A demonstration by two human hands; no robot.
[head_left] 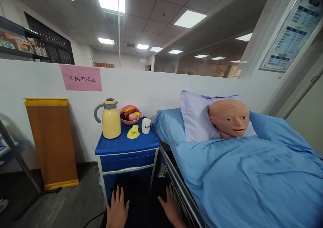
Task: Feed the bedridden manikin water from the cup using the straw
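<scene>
My left hand (117, 208) lies flat with its fingers spread, on dark cloth over my lap. My right hand (170, 204) rests likewise, thumb apart from the fingers, close to the metal bed rail (180, 187). Neither holds anything. In front of them stands a blue bedside cabinet (128, 144). On its top are a yellow thermos jug (111, 122), a pink bowl (130, 122) of fruit, a crumpled yellow cloth (133, 132) and a white cup (146, 126).
To the right, a training manikin (229, 118) lies on a pillow (196, 120) under a blue quilt (234, 174). A brown board with yellow ends (51, 144) leans on the white partition (141, 86) at left. A metal stand (20, 157) is at far left.
</scene>
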